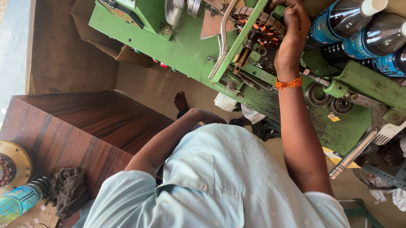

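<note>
Soft even daylight, sharp focus, slight wide-angle edge distortion.

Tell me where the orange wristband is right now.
In the head view, the orange wristband sits upper right of centre, on the wrist of the hand touching the stator on the green machine, left of the dark bottles.

1. One view only: head camera, looking steeply down past the wearer's pale blue shirt [234, 198].
2. Frame appears rotated; the floor runs through the middle and the green machine [180, 46] fills the top.
3. Close range: the machine lies within arm's reach.
4. No second view; nothing shared.
</note>
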